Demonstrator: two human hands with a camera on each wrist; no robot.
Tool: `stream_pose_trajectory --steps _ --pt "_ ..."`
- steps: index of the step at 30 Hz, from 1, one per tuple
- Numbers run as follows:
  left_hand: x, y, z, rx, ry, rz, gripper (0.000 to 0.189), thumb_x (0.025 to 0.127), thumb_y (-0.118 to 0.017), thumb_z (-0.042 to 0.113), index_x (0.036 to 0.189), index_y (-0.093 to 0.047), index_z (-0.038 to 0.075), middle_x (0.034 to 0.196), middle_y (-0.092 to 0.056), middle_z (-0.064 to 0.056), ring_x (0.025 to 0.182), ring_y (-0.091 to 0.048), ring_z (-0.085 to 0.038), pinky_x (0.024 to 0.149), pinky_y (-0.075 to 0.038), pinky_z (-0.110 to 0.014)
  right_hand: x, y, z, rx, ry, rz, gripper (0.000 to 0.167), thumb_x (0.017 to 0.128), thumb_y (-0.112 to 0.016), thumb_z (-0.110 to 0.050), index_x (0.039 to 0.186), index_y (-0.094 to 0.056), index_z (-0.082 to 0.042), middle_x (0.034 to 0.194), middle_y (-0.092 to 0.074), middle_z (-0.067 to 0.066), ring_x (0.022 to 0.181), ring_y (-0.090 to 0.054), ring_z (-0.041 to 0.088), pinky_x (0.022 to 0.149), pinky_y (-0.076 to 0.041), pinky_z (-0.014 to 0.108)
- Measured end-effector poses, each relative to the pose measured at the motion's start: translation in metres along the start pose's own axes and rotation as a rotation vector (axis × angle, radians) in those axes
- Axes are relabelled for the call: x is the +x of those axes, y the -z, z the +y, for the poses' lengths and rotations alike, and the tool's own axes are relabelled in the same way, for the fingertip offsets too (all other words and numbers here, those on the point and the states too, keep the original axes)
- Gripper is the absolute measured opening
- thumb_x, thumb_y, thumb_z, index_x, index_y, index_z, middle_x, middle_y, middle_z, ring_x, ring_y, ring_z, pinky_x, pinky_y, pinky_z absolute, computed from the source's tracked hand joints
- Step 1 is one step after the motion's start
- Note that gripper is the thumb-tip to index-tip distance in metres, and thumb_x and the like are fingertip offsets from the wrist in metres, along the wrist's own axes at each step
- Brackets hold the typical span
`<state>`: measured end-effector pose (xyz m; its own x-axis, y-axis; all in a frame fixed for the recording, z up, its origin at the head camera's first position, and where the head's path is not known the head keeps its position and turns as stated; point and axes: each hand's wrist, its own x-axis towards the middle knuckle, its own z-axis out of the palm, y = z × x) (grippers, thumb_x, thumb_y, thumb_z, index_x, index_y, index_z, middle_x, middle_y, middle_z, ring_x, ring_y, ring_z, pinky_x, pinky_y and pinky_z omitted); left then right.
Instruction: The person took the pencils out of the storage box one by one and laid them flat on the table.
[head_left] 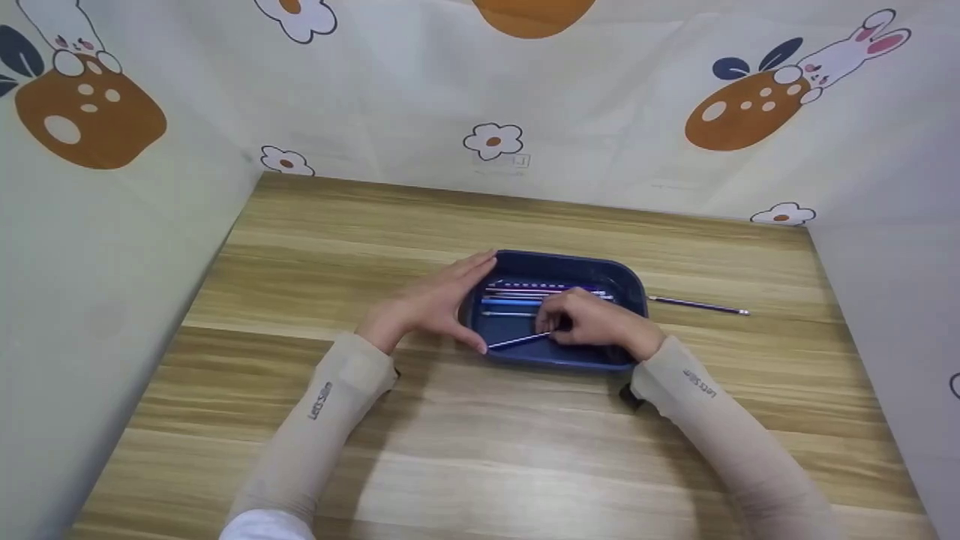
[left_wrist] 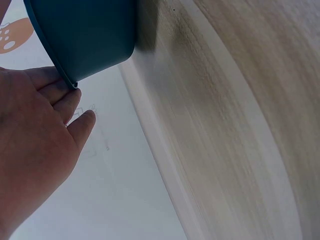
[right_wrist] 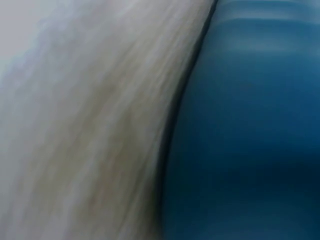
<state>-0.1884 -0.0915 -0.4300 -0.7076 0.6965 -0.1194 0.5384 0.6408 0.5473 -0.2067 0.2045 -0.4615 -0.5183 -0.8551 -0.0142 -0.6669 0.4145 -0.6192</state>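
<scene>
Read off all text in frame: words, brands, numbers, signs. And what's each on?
"Let's Slim": left sleeve, head view.
"Let's Slim": right sleeve, head view.
Printed backdrop: small faint marks below the middle flower, unreadable.
Pencils: any print too small to read.
No numbers legible.

The tabletop (head_left: 300,247) is of wood pattern, with yellow-brown and darker bands running across it. Behind it stands a back wall (head_left: 390,97) with a whitish covering, which shows soft folds. On this covering are printed orange fruits (head_left: 750,109) with white rabbits (head_left: 844,56) and dark leaves, also white flowers (head_left: 493,141) with orange centres. A pale left wall (head_left: 90,285) and a greyish right wall (head_left: 877,300) enclose the sides. A bright patch of light (head_left: 517,457) shines on the near wood.
</scene>
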Motion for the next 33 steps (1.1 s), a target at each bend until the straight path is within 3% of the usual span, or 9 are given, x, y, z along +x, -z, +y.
stream_pose_trajectory --steps 18,33 --pt "-0.001 0.002 0.001 0.009 0.023 -0.019 0.134 0.065 -0.083 0.065 0.161 -0.007 0.011 0.170 0.000 -0.002 0.157 -0.005 -0.023 0.128 -0.012 -0.042 -0.003 0.006 -0.001 -0.016 -0.038 0.027 0.016 0.082 -0.067 -0.001 0.095 -0.072 -0.010 0.088 -0.070 0.001 0.079 -0.062 0.009 0.070 -0.056 0.024" --pt "0.000 0.001 0.001 0.001 0.005 -0.011 0.132 0.067 -0.085 0.061 0.161 -0.009 0.009 0.170 -0.001 -0.003 0.157 -0.007 -0.025 0.129 -0.013 -0.043 -0.012 0.020 -0.003 -0.029 -0.071 0.082 0.019 0.080 -0.066 0.000 0.094 -0.073 -0.010 0.090 -0.072 0.002 0.079 -0.064 0.011 0.070 -0.057 0.027"
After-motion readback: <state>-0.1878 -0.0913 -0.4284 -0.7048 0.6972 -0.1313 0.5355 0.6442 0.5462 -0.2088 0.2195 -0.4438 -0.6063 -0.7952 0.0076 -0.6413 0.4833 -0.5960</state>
